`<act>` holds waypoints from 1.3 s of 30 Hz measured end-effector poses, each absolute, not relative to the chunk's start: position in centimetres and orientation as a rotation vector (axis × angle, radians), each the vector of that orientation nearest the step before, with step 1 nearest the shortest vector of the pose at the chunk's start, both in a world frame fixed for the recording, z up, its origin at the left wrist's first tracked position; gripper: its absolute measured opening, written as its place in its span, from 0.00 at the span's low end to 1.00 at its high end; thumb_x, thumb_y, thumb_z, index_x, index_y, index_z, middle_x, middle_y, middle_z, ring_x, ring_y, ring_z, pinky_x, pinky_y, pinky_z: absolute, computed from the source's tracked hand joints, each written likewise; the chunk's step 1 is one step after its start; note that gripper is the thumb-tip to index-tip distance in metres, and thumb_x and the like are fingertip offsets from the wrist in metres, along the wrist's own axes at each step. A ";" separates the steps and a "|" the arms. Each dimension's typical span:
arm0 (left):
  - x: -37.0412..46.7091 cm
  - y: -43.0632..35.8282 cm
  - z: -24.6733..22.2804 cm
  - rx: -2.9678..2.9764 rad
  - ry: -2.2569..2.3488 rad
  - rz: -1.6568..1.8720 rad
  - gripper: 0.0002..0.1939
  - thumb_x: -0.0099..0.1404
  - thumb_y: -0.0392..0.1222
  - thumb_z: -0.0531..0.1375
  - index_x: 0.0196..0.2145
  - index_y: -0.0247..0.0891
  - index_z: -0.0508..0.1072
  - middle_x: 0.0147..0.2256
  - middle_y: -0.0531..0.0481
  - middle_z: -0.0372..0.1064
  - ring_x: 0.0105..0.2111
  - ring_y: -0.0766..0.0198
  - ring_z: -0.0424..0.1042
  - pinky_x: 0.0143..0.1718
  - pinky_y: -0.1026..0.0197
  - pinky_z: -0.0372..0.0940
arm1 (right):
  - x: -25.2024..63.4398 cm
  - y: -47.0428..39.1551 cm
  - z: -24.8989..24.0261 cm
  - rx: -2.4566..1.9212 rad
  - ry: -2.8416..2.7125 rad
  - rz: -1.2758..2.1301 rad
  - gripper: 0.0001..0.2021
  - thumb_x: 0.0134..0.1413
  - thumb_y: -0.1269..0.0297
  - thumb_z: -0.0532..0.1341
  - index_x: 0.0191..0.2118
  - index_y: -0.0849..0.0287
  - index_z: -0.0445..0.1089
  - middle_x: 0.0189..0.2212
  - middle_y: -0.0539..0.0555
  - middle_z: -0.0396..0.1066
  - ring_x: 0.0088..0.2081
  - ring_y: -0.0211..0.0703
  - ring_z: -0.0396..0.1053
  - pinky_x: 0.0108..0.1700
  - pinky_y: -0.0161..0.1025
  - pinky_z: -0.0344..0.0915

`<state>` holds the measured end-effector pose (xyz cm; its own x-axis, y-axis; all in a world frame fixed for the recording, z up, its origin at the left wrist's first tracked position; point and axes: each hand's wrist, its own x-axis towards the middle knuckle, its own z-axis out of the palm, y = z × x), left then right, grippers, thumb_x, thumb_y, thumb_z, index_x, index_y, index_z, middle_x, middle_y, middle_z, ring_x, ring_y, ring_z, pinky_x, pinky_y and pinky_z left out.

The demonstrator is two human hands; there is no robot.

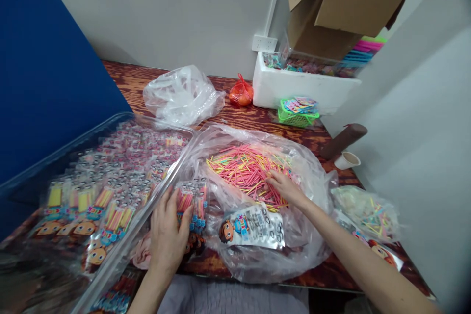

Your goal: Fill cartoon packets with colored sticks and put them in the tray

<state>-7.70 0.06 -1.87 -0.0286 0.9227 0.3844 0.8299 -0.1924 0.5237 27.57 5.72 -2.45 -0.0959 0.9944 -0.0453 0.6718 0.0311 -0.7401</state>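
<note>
My left hand (167, 228) rests with its fingers apart on small clear-fronted packets (186, 201) filled with coloured sticks, beside the rim of a clear plastic tray (147, 201). Many filled packets (110, 206) with a cartoon face lie in that tray. My right hand (285, 187) reaches into a heap of thin pink and yellow sticks (239, 169), fingers stretched out and touching them. The heap lies in a spread clear plastic bag (309, 240). A silver printed packet (253, 228) lies flat on the bag in front of the heap.
Behind stand a crumpled clear bag (184, 93), a red bag of round fruit (241, 92), a green basket (296, 115) and a white foam box (301, 88) under a cardboard box (353, 5). At right are a paper cup (347, 160) and another bag of sticks (368, 211).
</note>
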 end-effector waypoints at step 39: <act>8.8 1.3 -2.1 2.423 0.970 0.698 0.29 0.70 0.40 0.52 0.65 0.37 0.50 0.65 0.36 0.53 0.65 0.51 0.53 0.62 0.40 0.54 | 22.9 0.6 -5.9 -1.431 -1.141 1.007 0.09 0.53 0.56 0.60 0.30 0.56 0.70 0.29 0.51 0.74 0.32 0.45 0.69 0.38 0.41 0.65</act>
